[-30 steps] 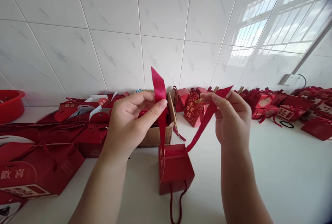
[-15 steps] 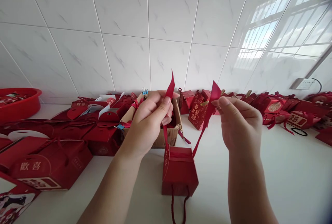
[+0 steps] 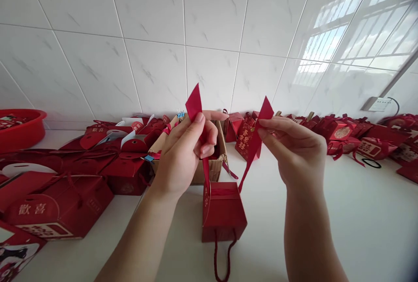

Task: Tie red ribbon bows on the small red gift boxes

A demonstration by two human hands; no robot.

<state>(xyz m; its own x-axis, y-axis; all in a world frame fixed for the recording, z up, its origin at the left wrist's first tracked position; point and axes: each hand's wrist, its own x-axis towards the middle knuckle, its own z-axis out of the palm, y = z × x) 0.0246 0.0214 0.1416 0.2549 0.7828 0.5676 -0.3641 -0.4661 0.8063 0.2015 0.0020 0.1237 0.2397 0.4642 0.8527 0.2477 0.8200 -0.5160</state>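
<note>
A red ribbon (image 3: 251, 160) runs up from both sides of a small red box (image 3: 223, 214) on the white table. One end is pinched between the thumb and fingers of my left hand (image 3: 183, 153), its pointed tip sticking up and my index finger stretched to the right. My right hand (image 3: 295, 149) pinches the other end between thumb and fingertips, with that tip also pointing up. Both hands are above the box, apart from each other. A dark red cord handle (image 3: 216, 264) hangs from the box's near side onto the table.
Behind my left hand stands an open cardboard box (image 3: 223, 149) with red ribbon pieces. Red gift boxes (image 3: 60, 203) crowd the left, below a red basin (image 3: 29, 131). More decorated boxes (image 3: 342, 131) line the tiled wall at right, near a black ring (image 3: 371, 163).
My left hand's ribbon end has turned to show its broad face, and its index finger has stretched out. My right hand has moved slightly left, its fingers straighter on the ribbon.
</note>
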